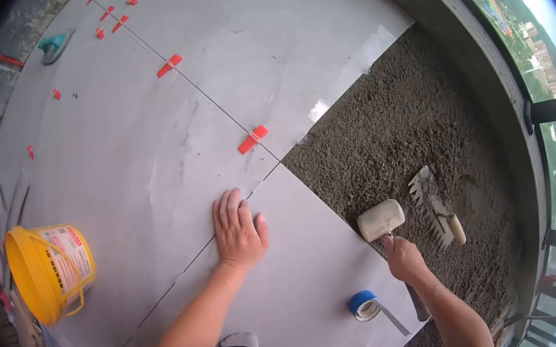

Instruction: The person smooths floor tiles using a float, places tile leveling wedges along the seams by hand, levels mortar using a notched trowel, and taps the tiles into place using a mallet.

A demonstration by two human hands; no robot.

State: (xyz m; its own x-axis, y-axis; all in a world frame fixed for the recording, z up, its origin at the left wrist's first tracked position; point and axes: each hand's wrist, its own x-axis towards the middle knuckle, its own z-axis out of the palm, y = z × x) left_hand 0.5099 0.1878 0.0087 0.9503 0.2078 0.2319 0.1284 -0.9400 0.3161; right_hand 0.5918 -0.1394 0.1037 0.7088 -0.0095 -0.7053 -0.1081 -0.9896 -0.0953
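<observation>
My left hand (241, 233) lies flat with its fingers spread over the joint between two large grey tiles (308, 267). On the right, my right hand (406, 259) is wrapped round the handle of a mallet with a pale head (380, 220). The mallet head is at the tile's edge, beside the rough mortar bed (380, 130). A roll of blue tape (364, 305) with a loose grey strip sits on the tile below my right hand. Red levelling wedges (253, 140) stand along the other tile joint.
A notched trowel (432, 205) rests on the mortar. At the lower left stands a yellow bucket (49, 272). A green-handled tool (53, 45) lies at the upper left. A low wall (494, 82) and windows curve along the right. My feet in striped socks are at the bottom.
</observation>
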